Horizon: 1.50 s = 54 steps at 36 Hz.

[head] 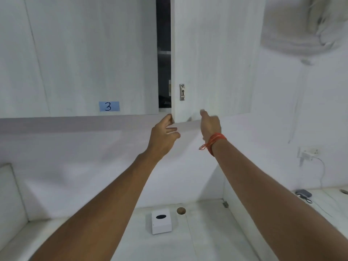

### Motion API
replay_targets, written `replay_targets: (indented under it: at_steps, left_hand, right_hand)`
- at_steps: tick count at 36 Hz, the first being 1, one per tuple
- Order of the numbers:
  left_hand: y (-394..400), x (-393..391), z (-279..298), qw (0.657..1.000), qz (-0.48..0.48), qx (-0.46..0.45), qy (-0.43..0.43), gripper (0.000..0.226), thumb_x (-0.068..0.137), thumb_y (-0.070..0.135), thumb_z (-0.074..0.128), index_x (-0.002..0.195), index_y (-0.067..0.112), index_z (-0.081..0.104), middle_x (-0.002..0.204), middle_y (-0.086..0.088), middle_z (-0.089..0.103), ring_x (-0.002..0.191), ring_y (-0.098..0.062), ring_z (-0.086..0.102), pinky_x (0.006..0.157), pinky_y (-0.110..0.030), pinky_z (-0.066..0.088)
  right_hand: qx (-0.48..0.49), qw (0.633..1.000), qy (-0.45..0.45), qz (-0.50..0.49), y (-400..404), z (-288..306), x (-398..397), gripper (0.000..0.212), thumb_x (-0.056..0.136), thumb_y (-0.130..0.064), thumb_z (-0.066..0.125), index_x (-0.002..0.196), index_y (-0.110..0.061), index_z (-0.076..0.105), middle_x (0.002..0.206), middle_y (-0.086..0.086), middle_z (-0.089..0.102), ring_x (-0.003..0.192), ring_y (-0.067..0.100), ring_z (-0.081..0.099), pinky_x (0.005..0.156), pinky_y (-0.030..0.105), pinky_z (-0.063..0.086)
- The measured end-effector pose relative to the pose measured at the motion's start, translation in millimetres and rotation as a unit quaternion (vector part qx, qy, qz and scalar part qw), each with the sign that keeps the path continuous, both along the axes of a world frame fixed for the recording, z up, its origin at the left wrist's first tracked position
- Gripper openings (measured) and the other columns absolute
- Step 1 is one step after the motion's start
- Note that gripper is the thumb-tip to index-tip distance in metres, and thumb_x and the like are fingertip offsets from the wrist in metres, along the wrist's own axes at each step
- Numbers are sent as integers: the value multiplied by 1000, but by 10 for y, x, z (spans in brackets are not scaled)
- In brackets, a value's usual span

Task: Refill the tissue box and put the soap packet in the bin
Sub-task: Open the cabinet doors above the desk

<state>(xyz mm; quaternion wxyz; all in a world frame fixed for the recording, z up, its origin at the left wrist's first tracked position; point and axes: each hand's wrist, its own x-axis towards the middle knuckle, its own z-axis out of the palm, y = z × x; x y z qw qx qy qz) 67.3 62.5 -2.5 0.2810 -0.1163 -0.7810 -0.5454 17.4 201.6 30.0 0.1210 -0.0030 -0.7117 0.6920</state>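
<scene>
A white cube tissue box (161,221) with a dark oval slot on top stands on the white desk (207,238) below. Both my arms reach up to an overhead cabinet. My left hand (164,133) touches the lower left corner of the right cabinet door (211,72), fingers curled loosely at its edge. My right hand (210,123), with an orange thread band on the wrist, presses against the door's bottom edge. The door stands slightly ajar, showing a dark gap (163,53). No tissues or soap packet are visible.
The left cabinet door (84,57) carries a blue label with "3". A metal keyhole plate (182,92) sits on the right door. A round cable hole (181,210) is behind the tissue box. A wall socket with a plug (308,153) and a dark adapter (303,194) lie right.
</scene>
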Motion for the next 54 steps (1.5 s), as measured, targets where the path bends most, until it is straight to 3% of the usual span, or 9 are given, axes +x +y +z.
replay_targets:
  at_steps: [4,10,14,19,27,35,40,47,54]
  left_hand:
    - [227,252,-58,999,-4,-29,19,57,86,-2,65,138,17,49,132,-1,59,118,-21,59,97,-36,53]
    - [629,566,-164,993,-44,-89,59,65,91,2,63,149,12,36,141,1,54,122,-10,55,95,-19,42]
    - [916,659,-219,981,-90,-150,81,71,92,4,61,153,26,30,147,14,45,123,-7,55,87,-4,40]
    - [1348,699,-250,965,-138,-212,73,78,94,10,59,154,37,17,151,4,45,128,-14,53,100,-27,46]
    - [2024,572,-209,926,-179,-319,89,96,92,18,60,147,56,-9,163,23,1,145,-23,34,111,-57,36]
    - [2745,444,-66,882,-186,-420,103,97,92,16,61,152,43,-10,162,10,-22,120,-29,59,85,-31,54]
    - [3136,356,38,881,-201,-421,78,96,90,16,61,151,47,-6,162,12,-16,139,-29,43,100,-37,46]
    - [3173,91,-58,899,-187,-380,112,90,89,17,62,152,47,5,162,20,4,132,-21,51,106,-34,41]
    - [2545,-53,45,946,-95,-285,123,80,90,16,62,154,32,17,156,5,36,136,-17,44,111,-33,37]
  right_hand:
    - [254,924,254,-129,208,81,476,66,99,-50,38,152,-12,26,157,12,32,144,32,29,112,49,30]
    - [424,828,333,-155,487,205,925,64,100,-48,35,154,-18,20,162,9,21,149,28,19,115,51,26]
    - [414,835,320,-173,733,155,1082,69,101,-50,31,156,-13,10,165,7,13,152,28,12,120,51,21]
    - [407,836,303,-210,1197,120,1222,73,100,-54,29,156,-13,7,166,6,10,152,26,9,122,48,15]
    - [418,823,269,-275,1974,107,1261,81,94,-61,30,156,-13,10,166,6,11,152,26,11,121,53,15]
    - [437,818,202,-316,2781,152,1232,91,89,-70,30,156,-12,13,166,5,9,152,27,8,120,56,18]
    - [456,818,175,-304,3225,145,1175,93,87,-71,28,156,-12,11,166,4,5,153,24,1,120,59,16]
    - [459,810,206,-300,3363,136,1093,94,85,-73,24,156,-13,10,166,5,6,153,25,5,119,60,15]
    - [368,725,476,-336,2519,476,914,72,95,-45,48,149,1,31,157,19,32,147,34,26,120,53,18]
